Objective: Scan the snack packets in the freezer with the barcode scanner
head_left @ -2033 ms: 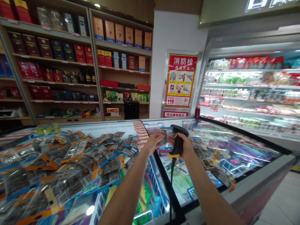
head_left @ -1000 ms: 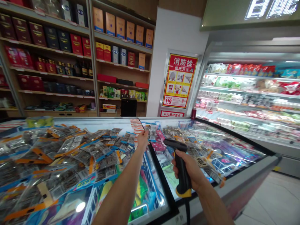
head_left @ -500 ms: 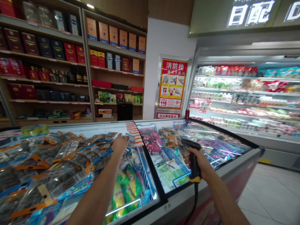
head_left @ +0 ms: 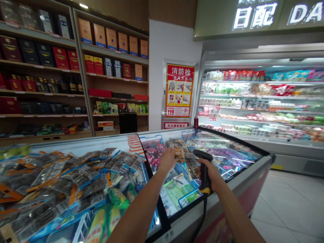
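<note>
My right hand [head_left: 212, 173] is wrapped round the handle of a black and yellow barcode scanner [head_left: 204, 170], held upright over the chest freezer's front rim. Its cable hangs down from the handle. My left hand [head_left: 167, 160] reaches over the right section of the freezer [head_left: 164, 209], close to brown and orange snack packets [head_left: 179, 153]. Its fingers look stretched forward, with nothing visible in them; whether they touch a packet I cannot tell. A wide heap of dark packets with orange and blue edges [head_left: 83, 172] lies left of my left forearm.
Blue wire baskets [head_left: 181, 168] divide the freezer. Green and yellow bags [head_left: 113, 216] lie below the heap. A black frame bar [head_left: 162, 211] separates the sections. Shelves of boxes [head_left: 116, 69] stand behind left, a lit refrigerated display [head_left: 253, 104] behind right.
My left hand has moved right, from the edge of the packet heap to the freezer's right section. The view has turned slightly right. The scanner stays in my right hand.
</note>
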Demonstrator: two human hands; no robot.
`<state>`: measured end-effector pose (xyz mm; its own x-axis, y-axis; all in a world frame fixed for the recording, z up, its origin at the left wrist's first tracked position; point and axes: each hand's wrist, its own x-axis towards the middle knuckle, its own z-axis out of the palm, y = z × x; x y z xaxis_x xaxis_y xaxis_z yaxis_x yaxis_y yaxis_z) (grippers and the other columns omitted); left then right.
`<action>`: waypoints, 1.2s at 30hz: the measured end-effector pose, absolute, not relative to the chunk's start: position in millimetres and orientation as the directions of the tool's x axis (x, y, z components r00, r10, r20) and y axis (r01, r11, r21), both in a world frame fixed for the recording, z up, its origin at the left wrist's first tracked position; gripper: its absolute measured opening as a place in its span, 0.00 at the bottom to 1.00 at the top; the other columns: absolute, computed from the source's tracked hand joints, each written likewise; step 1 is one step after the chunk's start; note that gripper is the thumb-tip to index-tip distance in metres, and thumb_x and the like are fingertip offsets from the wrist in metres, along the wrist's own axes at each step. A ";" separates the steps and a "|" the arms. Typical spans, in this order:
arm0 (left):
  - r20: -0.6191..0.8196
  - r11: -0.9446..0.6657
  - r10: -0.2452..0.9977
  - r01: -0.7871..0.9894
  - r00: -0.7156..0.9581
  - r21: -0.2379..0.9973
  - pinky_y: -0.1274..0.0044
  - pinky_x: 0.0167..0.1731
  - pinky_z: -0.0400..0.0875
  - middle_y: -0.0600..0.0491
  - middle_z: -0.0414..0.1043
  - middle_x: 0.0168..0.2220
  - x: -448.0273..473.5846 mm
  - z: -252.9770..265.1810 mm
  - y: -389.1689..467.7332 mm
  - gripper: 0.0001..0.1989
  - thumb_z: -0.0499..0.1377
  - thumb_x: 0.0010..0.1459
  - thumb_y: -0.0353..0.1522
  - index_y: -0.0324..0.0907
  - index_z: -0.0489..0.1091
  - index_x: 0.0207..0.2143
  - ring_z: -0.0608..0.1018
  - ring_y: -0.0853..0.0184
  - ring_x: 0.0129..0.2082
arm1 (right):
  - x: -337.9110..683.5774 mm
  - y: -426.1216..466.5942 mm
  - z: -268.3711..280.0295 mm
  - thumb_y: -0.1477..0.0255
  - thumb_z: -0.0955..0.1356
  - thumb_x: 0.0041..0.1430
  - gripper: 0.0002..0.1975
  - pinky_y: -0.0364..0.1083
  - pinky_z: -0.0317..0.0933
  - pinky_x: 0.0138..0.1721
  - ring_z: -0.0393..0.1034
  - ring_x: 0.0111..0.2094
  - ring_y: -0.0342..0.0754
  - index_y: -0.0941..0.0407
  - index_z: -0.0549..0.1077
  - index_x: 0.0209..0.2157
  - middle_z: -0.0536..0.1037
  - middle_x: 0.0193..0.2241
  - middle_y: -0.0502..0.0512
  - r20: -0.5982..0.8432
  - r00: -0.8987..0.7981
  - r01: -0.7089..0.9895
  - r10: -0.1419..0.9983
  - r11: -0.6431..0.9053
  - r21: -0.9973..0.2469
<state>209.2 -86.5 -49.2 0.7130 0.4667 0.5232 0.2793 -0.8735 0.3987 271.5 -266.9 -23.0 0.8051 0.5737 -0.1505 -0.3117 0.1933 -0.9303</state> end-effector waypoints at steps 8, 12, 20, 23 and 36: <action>0.486 -0.727 0.555 0.111 0.675 0.677 0.72 0.40 0.59 0.50 0.71 0.33 227.3 -52.8 -76.8 0.08 0.52 0.49 0.30 0.46 0.69 0.32 0.71 0.61 0.37 | 272.9 -251.8 -24.9 0.66 0.66 0.43 0.09 0.40 0.55 0.09 0.59 0.10 0.40 0.58 0.65 0.21 0.67 0.11 0.47 -0.105 0.801 -0.271 0.589 0.200 -0.942; 0.500 -0.636 0.658 0.060 0.562 0.769 0.78 0.31 0.60 0.53 0.69 0.23 200.5 -20.4 -53.0 0.06 0.53 0.48 0.32 0.43 0.70 0.27 0.71 0.65 0.28 | 265.4 -232.6 -21.6 0.67 0.67 0.42 0.09 0.40 0.55 0.09 0.59 0.10 0.39 0.59 0.65 0.20 0.68 0.12 0.48 -0.063 0.800 -0.239 0.597 0.220 -0.946; 0.207 -0.234 0.536 -0.092 0.819 0.968 0.82 0.19 0.57 0.56 0.65 0.18 142.6 33.3 -47.9 0.05 0.58 0.41 0.31 0.37 0.70 0.23 0.65 0.75 0.18 | 241.9 -213.7 -3.5 0.73 0.70 0.36 0.10 0.38 0.56 0.09 0.62 0.12 0.40 0.57 0.65 0.24 0.68 0.12 0.45 0.022 0.807 -0.161 0.590 0.256 -0.953; 0.145 -0.093 0.537 -0.112 0.831 0.989 0.82 0.21 0.61 0.55 0.68 0.22 139.7 27.5 -56.3 0.09 0.60 0.41 0.33 0.38 0.70 0.27 0.68 0.74 0.20 | 228.7 -210.7 -1.7 0.75 0.69 0.36 0.09 0.39 0.56 0.08 0.60 0.11 0.40 0.58 0.65 0.23 0.67 0.10 0.45 0.011 0.787 -0.166 0.616 0.229 -0.959; 0.040 0.462 0.714 -0.514 0.699 0.723 0.82 0.23 0.65 0.58 0.69 0.25 144.4 -24.0 -80.5 0.11 0.61 0.42 0.31 0.42 0.63 0.31 0.71 0.75 0.23 | 199.7 -207.4 -5.6 0.76 0.66 0.38 0.09 0.38 0.57 0.11 0.58 0.11 0.38 0.56 0.62 0.25 0.64 0.10 0.41 -0.031 0.798 -0.231 0.602 0.257 -0.938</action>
